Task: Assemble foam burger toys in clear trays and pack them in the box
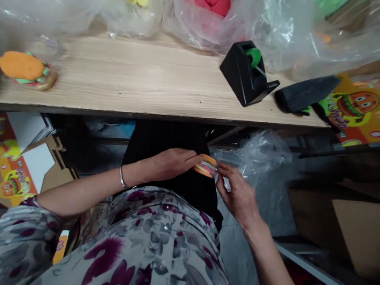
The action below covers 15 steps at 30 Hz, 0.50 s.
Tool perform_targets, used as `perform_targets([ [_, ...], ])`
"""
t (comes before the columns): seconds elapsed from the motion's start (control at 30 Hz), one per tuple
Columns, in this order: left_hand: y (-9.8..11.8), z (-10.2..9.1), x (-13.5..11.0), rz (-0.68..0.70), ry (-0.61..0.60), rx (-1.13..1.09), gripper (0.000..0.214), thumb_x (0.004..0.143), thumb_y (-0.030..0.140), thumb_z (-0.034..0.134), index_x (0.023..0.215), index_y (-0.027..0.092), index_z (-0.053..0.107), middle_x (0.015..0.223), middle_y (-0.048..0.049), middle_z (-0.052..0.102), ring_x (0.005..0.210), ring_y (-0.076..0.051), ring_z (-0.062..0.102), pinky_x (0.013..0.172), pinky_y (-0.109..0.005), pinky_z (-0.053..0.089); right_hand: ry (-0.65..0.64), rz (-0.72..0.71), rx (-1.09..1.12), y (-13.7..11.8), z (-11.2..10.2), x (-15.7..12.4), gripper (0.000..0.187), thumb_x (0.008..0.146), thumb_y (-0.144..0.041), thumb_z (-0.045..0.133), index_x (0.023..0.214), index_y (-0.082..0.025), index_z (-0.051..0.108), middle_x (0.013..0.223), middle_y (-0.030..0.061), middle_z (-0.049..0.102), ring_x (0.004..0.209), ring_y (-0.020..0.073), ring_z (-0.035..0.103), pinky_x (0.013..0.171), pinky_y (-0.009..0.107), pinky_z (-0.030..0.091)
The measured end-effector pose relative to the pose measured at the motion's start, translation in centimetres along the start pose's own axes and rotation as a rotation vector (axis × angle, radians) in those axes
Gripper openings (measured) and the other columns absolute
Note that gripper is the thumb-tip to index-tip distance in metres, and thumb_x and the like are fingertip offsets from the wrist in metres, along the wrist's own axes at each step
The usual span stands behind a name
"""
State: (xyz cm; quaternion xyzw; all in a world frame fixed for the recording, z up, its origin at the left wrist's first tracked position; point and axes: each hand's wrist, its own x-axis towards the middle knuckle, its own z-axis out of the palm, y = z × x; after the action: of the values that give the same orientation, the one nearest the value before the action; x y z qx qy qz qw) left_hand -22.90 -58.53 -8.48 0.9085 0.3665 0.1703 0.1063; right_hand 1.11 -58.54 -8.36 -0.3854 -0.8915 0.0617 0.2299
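Pinching a rounded, layered burger-shaped piece point(205, 167) between them, left hand point(174, 163) and right hand point(238, 195) hover near the wood-grained counter point(142, 75).

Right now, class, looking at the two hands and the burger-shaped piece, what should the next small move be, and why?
Probably steady the burger-shaped piece with the left hand while the right hand presses lightly on its right end: the left fingers are at one end, the right fingertips at the other, and it is held over the lap, not resting on the table.

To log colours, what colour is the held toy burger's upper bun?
Toy burger's upper bun: orange, head view.
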Motion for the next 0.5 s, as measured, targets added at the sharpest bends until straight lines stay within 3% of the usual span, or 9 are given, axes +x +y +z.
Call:
perform_targets([
  [0.17,1.7,1.5,0.0,0.006,0.038,-0.099,0.032,0.093,0.012,0.028,0.113,0.013,0.053,0.096,-0.0114,0.061,0.091,-0.019,0.061,0.085,-0.034,0.049,-0.129,0.047,-0.152,-2.2,-0.8,0.4,0.035,0.089,-0.021,0.048,0.123,-0.018,0.053,0.121,0.0145,0.061,0.099,0.0253,0.065,0.076,0.034,0.058],
  [0.3,2.4,2.6,0.4,-0.069,0.089,-0.281,0.032,0.094,0.018,0.028,0.105,0.014,0.058,0.096,-0.0121,0.062,0.093,-0.02,0.059,0.09,-0.037,0.046,-0.172,-0.008,-0.189,-3.3,-0.7,0.1,0.038,0.09,-0.014,0.044,0.127,-0.015,0.052,0.127,0.0171,0.057,0.116,0.0299,0.055,0.083,0.041,0.056],
  [0.5,2.5,3.8,1.4,-0.124,0.09,-0.285,0.037,0.096,0.023,0.024,0.095,0.014,0.061,0.087,-0.011,0.061,0.084,-0.019,0.058,0.083,-0.035,0.046,-0.145,0.059,-0.221,-2.9,1.0,-0.7,0.038,0.089,-0.01,0.042,0.125,-0.012,0.054,0.129,0.0179,0.056,0.117,0.0317,0.054,0.089,0.043,0.053],
])
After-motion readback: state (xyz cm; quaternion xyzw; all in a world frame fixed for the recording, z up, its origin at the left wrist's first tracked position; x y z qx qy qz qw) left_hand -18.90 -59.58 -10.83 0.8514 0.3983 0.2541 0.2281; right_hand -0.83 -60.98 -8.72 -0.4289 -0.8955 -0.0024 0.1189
